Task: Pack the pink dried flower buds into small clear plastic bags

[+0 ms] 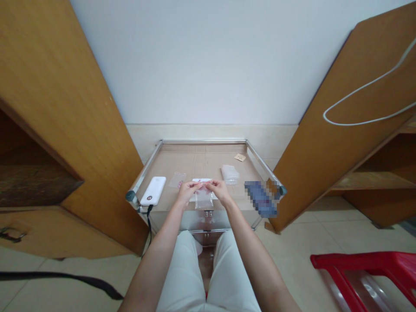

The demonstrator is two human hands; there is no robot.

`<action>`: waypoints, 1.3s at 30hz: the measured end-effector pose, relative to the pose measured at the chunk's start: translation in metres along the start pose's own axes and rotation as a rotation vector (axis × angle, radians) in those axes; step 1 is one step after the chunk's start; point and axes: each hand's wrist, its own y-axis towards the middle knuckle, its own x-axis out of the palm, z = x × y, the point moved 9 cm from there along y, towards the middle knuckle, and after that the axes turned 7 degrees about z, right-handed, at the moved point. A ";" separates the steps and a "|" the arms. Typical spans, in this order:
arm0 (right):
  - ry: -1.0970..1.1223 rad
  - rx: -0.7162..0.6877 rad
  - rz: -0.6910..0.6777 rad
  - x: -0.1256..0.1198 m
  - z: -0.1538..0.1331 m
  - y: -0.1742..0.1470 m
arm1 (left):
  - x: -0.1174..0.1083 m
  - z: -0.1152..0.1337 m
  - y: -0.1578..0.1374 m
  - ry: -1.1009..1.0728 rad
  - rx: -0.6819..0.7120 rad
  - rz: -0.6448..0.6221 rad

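Above the front of a small metal-framed table (pixel 182 156), both hands pinch the upper edge of a small clear plastic bag (pixel 204 201). My left hand (pixel 187 190) grips it at one side, fingers closed. Opposite it, my right hand (pixel 219 190) has its fingertips closed on the other side. Something pinkish shows by the fingertips, too small to make out. Under the bag lies a white sheet (pixel 195 180), partly hidden by the hands. Left of the hands rests another clear bag (pixel 177 178) with small pinkish bits. A stack of clear bags (pixel 230 174) lies to the right.
A white power bank (pixel 154 190) with a black cable lies at the table's left. A small tan card (pixel 240 157) is at the back right, and a pixelated blue item (pixel 261 199) at the front right. Wooden cabinets flank the table. A red stool (pixel 364 264) stands lower right.
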 end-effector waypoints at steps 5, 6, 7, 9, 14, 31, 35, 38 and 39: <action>-0.009 0.006 -0.049 -0.003 -0.004 -0.002 | -0.001 0.000 -0.005 0.058 -0.058 -0.028; -0.019 0.003 -0.056 -0.004 -0.005 -0.003 | 0.000 0.001 -0.006 0.071 -0.058 -0.054; -0.027 0.002 -0.063 -0.005 -0.005 -0.003 | 0.002 0.001 -0.006 0.079 -0.054 -0.084; -0.035 -0.002 -0.073 -0.006 -0.006 -0.003 | 0.004 0.002 -0.007 0.090 -0.043 -0.130; -0.008 -0.002 -0.072 -0.007 -0.005 -0.003 | 0.002 0.005 -0.005 0.122 -0.027 -0.097; 0.037 -0.093 0.157 -0.026 -0.002 0.003 | -0.012 -0.005 -0.004 -0.122 -0.144 0.059; -0.051 -0.227 0.343 -0.071 -0.023 0.032 | -0.030 -0.019 -0.004 -0.114 -0.165 0.149; -0.142 -0.223 0.414 -0.103 -0.031 0.062 | -0.040 -0.029 -0.005 -0.145 -0.161 0.184; -0.186 -0.224 0.419 -0.111 -0.033 0.072 | -0.041 -0.032 -0.005 -0.154 -0.155 0.178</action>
